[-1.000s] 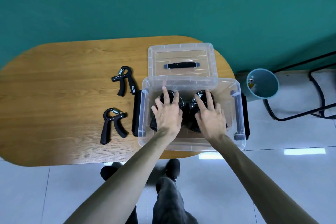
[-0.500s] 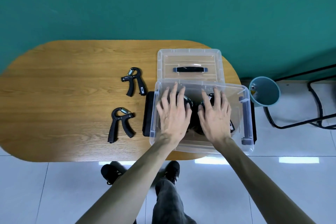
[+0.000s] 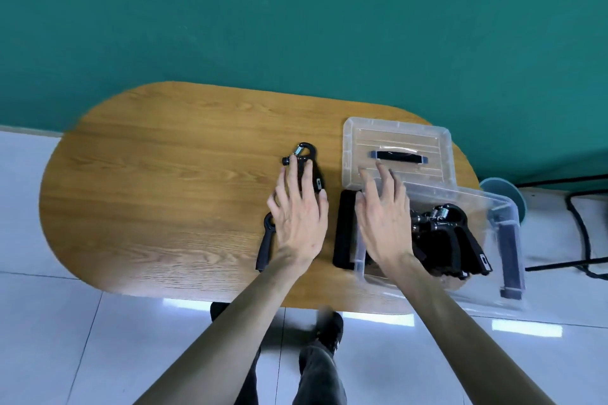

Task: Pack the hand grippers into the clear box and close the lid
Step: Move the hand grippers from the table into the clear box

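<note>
The clear box (image 3: 503,289) stands at the table's right end with several black hand grippers (image 3: 450,240) lying inside it. Its clear lid (image 3: 398,145), with a black handle, lies flat behind the box. Two more black hand grippers rest on the wood left of the box: a far one (image 3: 304,161) and a near one (image 3: 266,245). My left hand (image 3: 297,220) hovers over both with fingers spread, its fingertips at the far one and its palm hiding part of the near one. My right hand (image 3: 383,217) is spread over the box's left rim, holding nothing.
A black latch flap (image 3: 343,230) hangs off the box's left side, another (image 3: 508,260) sits on its right. The wooden oval table (image 3: 164,200) stands against a green wall. A teal bin (image 3: 519,197) and black metal frame (image 3: 582,223) are on the floor, right.
Both hands came out of the box and shifted left. My left hand now hovers over the two grippers on the table; my right hand is over the box's left rim.
</note>
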`<state>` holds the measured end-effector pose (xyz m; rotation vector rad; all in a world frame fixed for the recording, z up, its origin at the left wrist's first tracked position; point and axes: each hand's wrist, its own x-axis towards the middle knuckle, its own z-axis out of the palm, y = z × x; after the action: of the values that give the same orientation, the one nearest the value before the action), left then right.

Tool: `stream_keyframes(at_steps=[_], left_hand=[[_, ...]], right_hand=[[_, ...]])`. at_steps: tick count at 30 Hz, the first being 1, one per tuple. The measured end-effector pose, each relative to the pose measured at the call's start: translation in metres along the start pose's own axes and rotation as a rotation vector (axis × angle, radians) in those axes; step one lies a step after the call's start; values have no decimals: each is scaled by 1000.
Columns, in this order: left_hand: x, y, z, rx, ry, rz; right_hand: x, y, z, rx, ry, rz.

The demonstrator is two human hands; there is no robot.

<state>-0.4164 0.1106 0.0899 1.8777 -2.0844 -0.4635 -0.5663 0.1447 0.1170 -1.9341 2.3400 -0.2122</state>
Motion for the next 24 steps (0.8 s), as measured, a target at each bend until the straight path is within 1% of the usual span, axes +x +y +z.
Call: stream_keyframes(at_steps=[4, 11, 15, 19, 24], left_hand=[[2, -51, -11, 31, -71, -39], [-1, -103, -5, 27, -138, -59], [2, -114, 12, 37, -185, -104], [-4, -119, 36, -7, -241, -114], [-10, -121, 65, -37, -370, -164]], right_hand=[[12, -43, 11, -18, -50, 3], [20, -76, 36, 27, -77, -2], [34, -86, 60, 41, -98, -3], [54, -89, 87, 48, -143, 1], [83, -88, 123, 69, -263, 31]])
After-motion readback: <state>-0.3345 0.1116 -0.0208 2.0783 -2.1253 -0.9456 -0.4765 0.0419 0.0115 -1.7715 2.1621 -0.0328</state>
